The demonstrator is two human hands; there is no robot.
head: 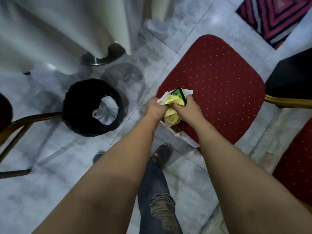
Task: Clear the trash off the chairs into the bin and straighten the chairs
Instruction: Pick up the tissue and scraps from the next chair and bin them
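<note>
In the centre right of the frame, the chair seat (217,85) is deep red, sprinkled with a regular grid of small pale dots; its frame at the right edge looks gold. The crumpled paper (172,114) at the seat's lower left corner is pale yellow mixed with white, and a green packet (179,96) with a black edge sits against it. At centre left, the bin (92,107) is lined in black, with white paper inside. The floor (50,174) is mottled light grey marble. In the upper right corner, a rug (273,19) shows nested red, black and grey stripes. At the bottom centre, the jeans (157,200) are dark blue.
</note>
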